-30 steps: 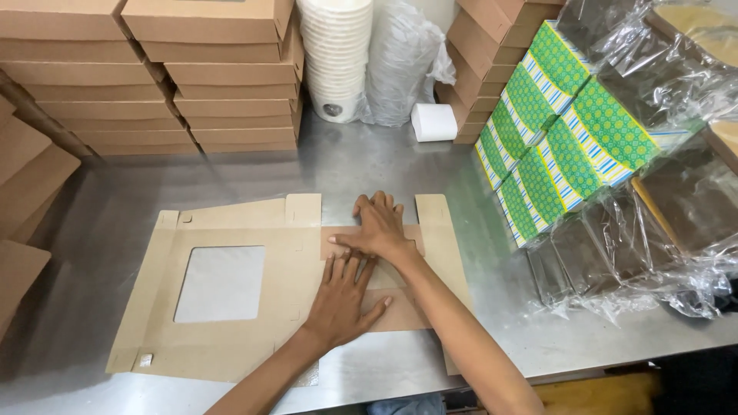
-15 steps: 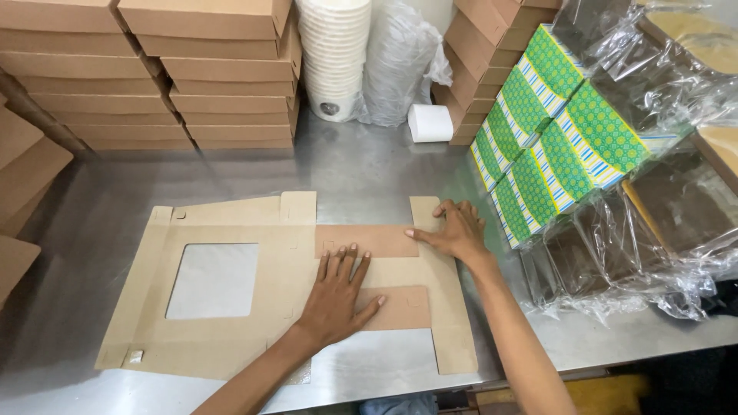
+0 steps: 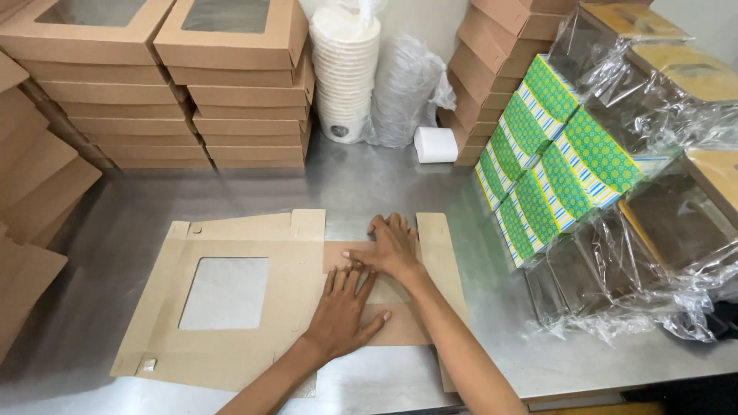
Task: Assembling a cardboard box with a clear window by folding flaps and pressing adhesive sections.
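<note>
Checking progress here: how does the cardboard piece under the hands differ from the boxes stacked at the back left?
The flat box blank lies unfolded on the steel table, both hands pressing it; the stacked boxes are folded up, closed and piled. Its window faces up alone; theirs mostly hide under neighbours. Both are brown cardboard with clear windows.

Flat carton (image 3: 231, 307) lies on table (image 3: 369, 184), box stacks (image 3: 177, 84) behind it.

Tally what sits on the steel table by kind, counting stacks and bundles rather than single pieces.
Flat windowed box blank, under both hands: 1
Stacks of assembled windowed boxes: 2
Stack of paper bowls: 1
White tape roll: 1
Bundle of green patterned cartons: 1
Total: 6
</note>
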